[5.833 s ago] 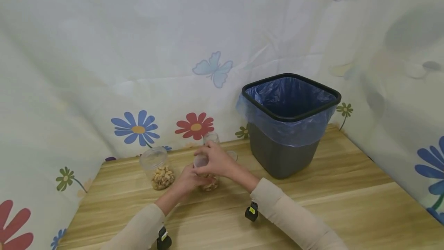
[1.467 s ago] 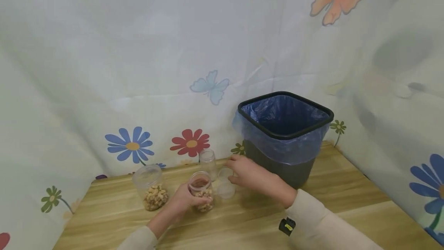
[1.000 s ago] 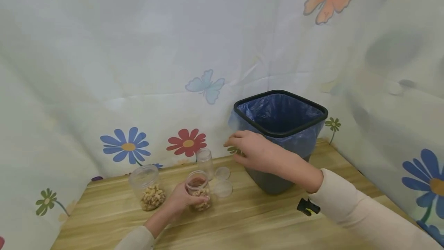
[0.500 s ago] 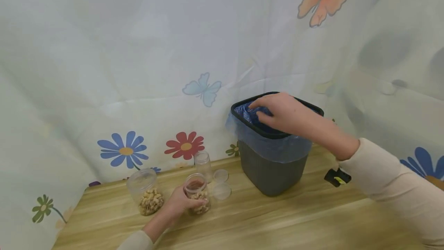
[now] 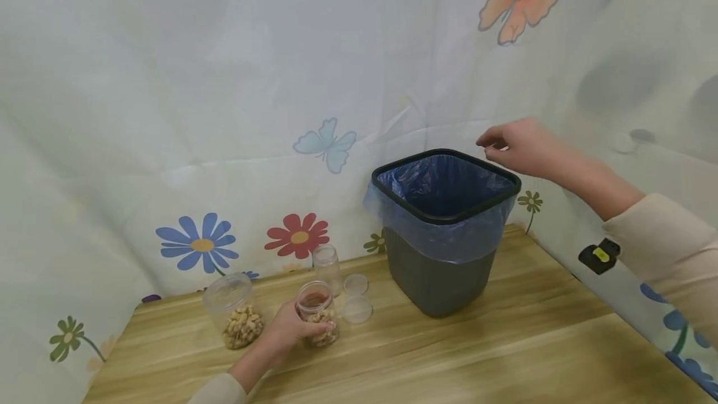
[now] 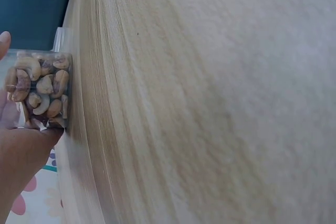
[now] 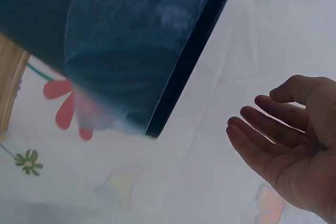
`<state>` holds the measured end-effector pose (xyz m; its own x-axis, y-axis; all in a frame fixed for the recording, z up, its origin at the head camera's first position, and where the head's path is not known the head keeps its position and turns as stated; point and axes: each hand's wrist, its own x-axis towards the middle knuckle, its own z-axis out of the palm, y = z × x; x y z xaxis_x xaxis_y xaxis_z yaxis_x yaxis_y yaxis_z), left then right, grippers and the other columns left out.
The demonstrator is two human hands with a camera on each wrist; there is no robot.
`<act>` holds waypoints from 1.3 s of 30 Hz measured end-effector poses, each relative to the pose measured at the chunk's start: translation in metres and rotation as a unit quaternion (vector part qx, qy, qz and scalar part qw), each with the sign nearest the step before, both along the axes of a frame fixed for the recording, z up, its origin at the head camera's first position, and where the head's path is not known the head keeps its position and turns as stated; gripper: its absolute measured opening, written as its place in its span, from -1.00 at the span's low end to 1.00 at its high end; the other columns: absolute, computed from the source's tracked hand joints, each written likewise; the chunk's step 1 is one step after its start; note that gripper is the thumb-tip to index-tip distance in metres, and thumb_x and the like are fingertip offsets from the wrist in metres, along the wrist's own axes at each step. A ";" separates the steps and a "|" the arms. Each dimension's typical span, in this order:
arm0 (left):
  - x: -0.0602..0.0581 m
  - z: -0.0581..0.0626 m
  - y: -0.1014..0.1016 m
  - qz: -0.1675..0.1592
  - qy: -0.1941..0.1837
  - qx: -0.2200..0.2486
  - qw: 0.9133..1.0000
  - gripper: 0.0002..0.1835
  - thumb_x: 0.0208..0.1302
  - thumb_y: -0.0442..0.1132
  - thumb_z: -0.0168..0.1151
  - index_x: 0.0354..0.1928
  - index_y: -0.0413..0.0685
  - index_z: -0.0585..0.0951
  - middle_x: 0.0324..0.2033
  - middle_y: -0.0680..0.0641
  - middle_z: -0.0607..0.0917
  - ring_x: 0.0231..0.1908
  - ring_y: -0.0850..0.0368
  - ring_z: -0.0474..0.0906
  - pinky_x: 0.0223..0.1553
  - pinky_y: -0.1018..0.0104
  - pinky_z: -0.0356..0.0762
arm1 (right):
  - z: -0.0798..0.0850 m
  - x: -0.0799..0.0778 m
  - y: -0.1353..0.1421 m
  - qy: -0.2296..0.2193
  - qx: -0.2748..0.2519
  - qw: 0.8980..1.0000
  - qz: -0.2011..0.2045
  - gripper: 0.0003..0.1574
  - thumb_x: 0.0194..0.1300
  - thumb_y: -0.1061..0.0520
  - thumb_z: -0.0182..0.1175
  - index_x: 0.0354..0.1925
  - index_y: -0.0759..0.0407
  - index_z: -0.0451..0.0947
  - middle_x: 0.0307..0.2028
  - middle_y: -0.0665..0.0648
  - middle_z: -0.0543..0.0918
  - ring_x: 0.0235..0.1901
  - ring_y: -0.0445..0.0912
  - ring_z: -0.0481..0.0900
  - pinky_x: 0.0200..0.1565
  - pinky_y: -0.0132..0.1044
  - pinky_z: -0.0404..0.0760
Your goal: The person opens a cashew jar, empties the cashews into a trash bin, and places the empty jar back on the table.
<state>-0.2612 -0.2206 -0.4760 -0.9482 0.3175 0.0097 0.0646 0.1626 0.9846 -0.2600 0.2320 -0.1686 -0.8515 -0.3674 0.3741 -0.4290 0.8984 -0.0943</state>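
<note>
My left hand (image 5: 293, 329) grips a small clear jar (image 5: 315, 297) on the table, its top uncovered. Cashews (image 6: 42, 87) fill its lower part, as the left wrist view shows, with thumb and fingers around the wall. To the left stands a larger clear jar (image 5: 230, 297), also partly filled with cashews. My right hand (image 5: 524, 147) is raised beside the right rim of a trash can (image 5: 437, 282). In the right wrist view that hand (image 7: 294, 140) has loosely bent fingers and holds nothing.
Behind the gripped jar stands a slim transparent jar (image 5: 327, 267). Two round clear lids, a smaller one (image 5: 356, 283) and a larger one (image 5: 358, 309), lie right of the jars. A blue bag (image 5: 443, 242) lines the can. Flower-printed fabric (image 5: 252, 142) encloses the wooden table (image 5: 404, 360).
Earlier both hands were at the small jar. My right hand has since left it, passed above the lids and over the trash can, and moved to its right. My left hand keeps its hold.
</note>
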 end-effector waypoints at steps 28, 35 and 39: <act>0.009 -0.006 -0.001 0.005 0.010 -0.007 1.000 -0.34 -0.02 -0.36 0.63 0.19 -0.13 0.60 0.18 -0.23 0.64 0.11 0.15 0.56 0.06 0.41 0.54 | -0.013 -0.070 0.086 -0.498 -0.203 0.843 0.009 -0.26 0.62 0.08 -0.01 0.51 0.48 0.05 0.46 0.50 0.19 0.21 0.17 0.58 0.14 0.11 0.60; 0.009 0.001 -0.002 0.014 0.016 -0.010 1.000 -0.34 -0.04 -0.39 0.63 0.18 -0.14 0.60 0.16 -0.21 0.65 0.08 0.20 0.57 0.07 0.42 0.53 | -0.020 -0.061 0.094 -0.498 -0.261 0.827 0.021 -0.20 0.61 0.09 0.02 0.53 0.48 -0.03 0.47 0.47 0.21 0.22 0.14 0.58 0.15 0.08 0.59; 0.009 -0.001 0.003 0.013 0.017 -0.011 1.000 -0.33 -0.03 -0.38 0.63 0.19 -0.15 0.59 0.15 -0.18 0.66 0.07 0.20 0.57 0.08 0.42 0.52 | -0.031 -0.042 0.096 -0.464 -0.307 0.831 0.015 -0.22 0.64 0.08 -0.06 0.55 0.46 -0.08 0.51 0.52 0.05 0.26 0.16 0.53 0.15 0.04 0.60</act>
